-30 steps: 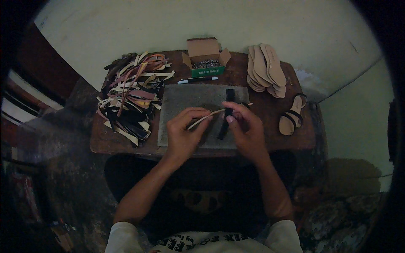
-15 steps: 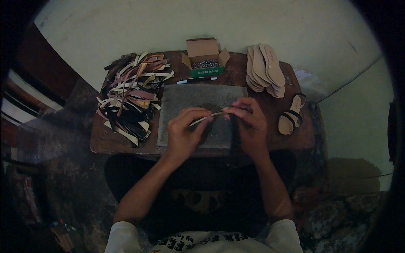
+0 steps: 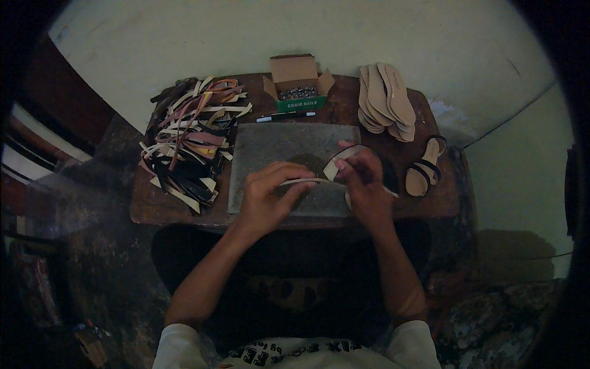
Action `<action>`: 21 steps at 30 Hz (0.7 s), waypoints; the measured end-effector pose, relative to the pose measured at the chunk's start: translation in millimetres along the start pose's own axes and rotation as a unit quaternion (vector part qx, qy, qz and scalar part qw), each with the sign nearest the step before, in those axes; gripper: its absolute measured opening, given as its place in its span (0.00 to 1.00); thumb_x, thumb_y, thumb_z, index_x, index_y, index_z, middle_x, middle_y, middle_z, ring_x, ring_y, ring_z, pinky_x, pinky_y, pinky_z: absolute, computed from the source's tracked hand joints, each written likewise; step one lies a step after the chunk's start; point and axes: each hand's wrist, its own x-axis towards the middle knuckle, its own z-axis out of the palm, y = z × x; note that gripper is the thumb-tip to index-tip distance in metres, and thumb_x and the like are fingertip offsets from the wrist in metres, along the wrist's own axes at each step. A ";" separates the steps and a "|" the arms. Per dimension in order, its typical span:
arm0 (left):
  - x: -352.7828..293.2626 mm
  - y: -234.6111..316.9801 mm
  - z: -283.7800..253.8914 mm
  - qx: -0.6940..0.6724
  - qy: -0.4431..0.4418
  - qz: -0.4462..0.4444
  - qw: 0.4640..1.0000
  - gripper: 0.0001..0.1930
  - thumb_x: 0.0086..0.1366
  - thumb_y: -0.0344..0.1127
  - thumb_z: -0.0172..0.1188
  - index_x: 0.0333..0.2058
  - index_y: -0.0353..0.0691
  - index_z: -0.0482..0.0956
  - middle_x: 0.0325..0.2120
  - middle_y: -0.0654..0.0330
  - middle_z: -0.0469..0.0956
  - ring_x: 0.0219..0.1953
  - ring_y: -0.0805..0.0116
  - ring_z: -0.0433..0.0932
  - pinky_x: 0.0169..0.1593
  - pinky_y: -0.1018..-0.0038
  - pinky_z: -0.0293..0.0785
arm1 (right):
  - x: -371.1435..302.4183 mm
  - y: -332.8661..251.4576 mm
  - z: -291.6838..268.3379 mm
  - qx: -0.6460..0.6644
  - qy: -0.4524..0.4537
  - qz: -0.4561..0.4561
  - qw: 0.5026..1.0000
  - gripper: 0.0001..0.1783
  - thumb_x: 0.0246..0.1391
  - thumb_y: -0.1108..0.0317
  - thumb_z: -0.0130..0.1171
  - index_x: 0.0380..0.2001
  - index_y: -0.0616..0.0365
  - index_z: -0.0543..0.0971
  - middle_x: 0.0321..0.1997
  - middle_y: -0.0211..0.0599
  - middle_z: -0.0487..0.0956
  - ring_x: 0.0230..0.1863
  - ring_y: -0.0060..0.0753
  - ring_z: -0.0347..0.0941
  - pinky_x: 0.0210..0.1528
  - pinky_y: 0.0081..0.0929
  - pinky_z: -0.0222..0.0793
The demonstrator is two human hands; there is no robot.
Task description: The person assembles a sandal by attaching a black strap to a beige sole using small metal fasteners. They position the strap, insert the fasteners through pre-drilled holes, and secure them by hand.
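My left hand (image 3: 273, 192) pinches the end of a thin pale sandal sole (image 3: 300, 181), which shows almost edge-on over the grey slab. A curved strap (image 3: 342, 158), pale on the side facing me and dark along its rim, is gripped between the thumb and fingers of my right hand (image 3: 367, 183). That hand also covers the other part of the sole. A dark-and-pale strap end sticks out beyond my right hand's outer side. Whether the strap is joined to the sole is hidden by my fingers.
On the wooden table (image 3: 172, 213) lies the grey slab (image 3: 264, 144). To its left is a heap of strap strips (image 3: 190, 138). Behind stand an open box of nails (image 3: 300, 98) and a pen (image 3: 286, 115). Stacked soles (image 3: 387, 98) and a sandal (image 3: 423, 172) lie at right.
My right hand has moved slightly nearer me and turned, bringing the curved strap into view. The sole in my left hand now lies more level.
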 end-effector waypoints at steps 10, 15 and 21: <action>3.2 6.0 -4.4 -0.007 -0.028 0.026 0.999 0.08 0.58 0.23 0.70 0.38 0.33 0.85 0.37 0.52 0.86 0.40 0.60 0.86 0.45 0.69 0.80 | 7.5 -10.5 -4.6 -0.104 -0.067 -0.030 0.992 0.13 0.55 0.74 0.68 0.45 0.61 0.85 0.40 0.37 0.86 0.41 0.21 0.79 0.46 0.26 0.75; 3.3 7.9 -1.0 -0.004 -0.017 0.003 1.000 0.08 0.59 0.23 0.70 0.38 0.33 0.85 0.36 0.52 0.85 0.40 0.61 0.85 0.45 0.70 0.80 | 7.1 -17.9 -6.2 -0.085 -0.103 0.053 0.990 0.11 0.56 0.73 0.68 0.42 0.63 0.85 0.38 0.37 0.86 0.40 0.20 0.79 0.44 0.25 0.75; 1.5 5.5 1.4 -0.012 -0.020 -0.008 1.000 0.08 0.59 0.24 0.70 0.38 0.33 0.85 0.37 0.52 0.85 0.41 0.61 0.85 0.47 0.69 0.78 | 8.5 -9.8 -8.8 -0.037 -0.119 0.087 0.988 0.10 0.59 0.75 0.63 0.43 0.63 0.85 0.38 0.37 0.86 0.40 0.21 0.79 0.43 0.26 0.75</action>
